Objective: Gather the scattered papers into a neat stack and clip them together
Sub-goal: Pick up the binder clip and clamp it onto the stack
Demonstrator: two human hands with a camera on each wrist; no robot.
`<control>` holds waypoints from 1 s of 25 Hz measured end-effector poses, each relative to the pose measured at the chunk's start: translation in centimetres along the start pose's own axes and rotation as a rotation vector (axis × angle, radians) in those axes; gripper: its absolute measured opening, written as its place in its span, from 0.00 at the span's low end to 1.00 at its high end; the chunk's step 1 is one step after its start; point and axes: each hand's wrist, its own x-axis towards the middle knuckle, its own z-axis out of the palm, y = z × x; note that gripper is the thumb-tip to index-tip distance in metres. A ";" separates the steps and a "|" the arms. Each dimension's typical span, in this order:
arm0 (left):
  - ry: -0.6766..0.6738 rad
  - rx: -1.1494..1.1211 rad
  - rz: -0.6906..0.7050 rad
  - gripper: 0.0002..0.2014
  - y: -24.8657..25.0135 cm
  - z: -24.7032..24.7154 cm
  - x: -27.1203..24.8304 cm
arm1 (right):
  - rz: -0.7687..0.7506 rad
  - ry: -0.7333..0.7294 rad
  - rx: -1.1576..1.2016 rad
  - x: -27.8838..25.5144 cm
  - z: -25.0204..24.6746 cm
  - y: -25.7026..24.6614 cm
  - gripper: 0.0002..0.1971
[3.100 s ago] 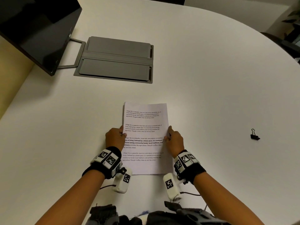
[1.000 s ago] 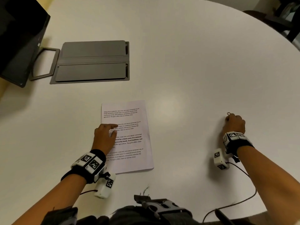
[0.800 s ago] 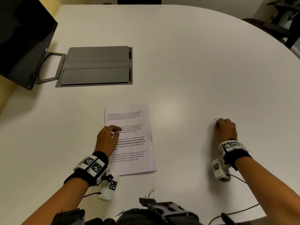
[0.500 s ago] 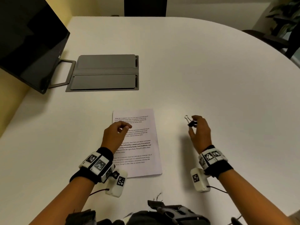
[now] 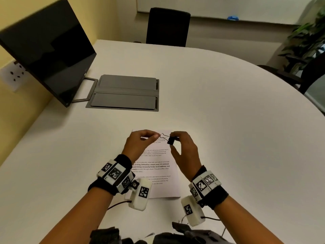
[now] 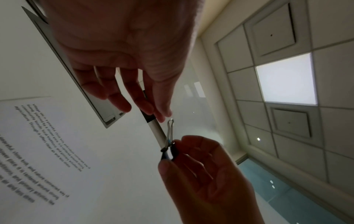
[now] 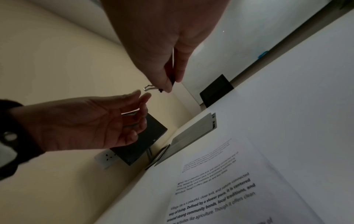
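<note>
Both hands are raised above the stack of white printed paper sheets (image 5: 159, 170), which lies flat on the smooth white rounded counter (image 5: 228, 120). The stack's long axis runs from the person toward the far counter edge, its text lines reading across. Its edges look aligned, and no clip is on it.

The right hand (image 5: 184, 152) holds the small black binder clip with silver wire handles (image 5: 170, 140) in the air above the far end of the stack. Its grip pinches the clip's black body between thumb and fingertips. The wire handles (image 6: 170, 130) point away from that hand, toward the left hand; the clip's long axis lies roughly crosswise to the stack.

The left hand (image 5: 140, 147) has its fingers loosely curled, thumb and forefinger close together right at the handle tip (image 7: 149, 88). From the wrist views a small gap shows, so its grip holds nothing.

Beyond the stack, a flat grey rectangular hatch panel (image 5: 125, 93) sits flush in the counter. Left of that panel stands a dark glossy monitor (image 5: 51, 57). A black chair (image 5: 168, 27) stands past the far counter edge.
</note>
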 end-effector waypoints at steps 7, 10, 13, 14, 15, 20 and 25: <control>-0.050 -0.089 0.047 0.10 2.6 -1.4 -1.9 | -0.108 0.056 -0.038 0.9 -1.1 -3.0 0.15; -0.092 -0.121 0.090 0.10 3.8 -2.1 -2.9 | -0.095 0.123 0.027 1.1 -1.7 -4.5 0.14; -0.108 -0.196 0.065 0.10 4.5 -2.6 -3.6 | -0.086 0.174 0.129 1.3 -2.4 -6.1 0.12; -0.115 -0.231 0.049 0.09 4.6 -2.7 -3.7 | -0.078 0.184 0.173 1.4 -2.7 -6.7 0.11; -0.125 -0.271 0.030 0.08 4.7 -2.8 -3.8 | -0.062 0.191 0.223 1.4 -3.0 -7.2 0.11; -0.210 -0.539 -0.122 0.06 5.4 -2.8 -3.4 | -0.026 0.198 0.394 1.9 -3.7 -8.6 0.16; -0.245 -0.720 -0.251 0.04 6.1 -2.5 -3.2 | 0.053 0.164 0.618 2.8 -3.7 -8.6 0.16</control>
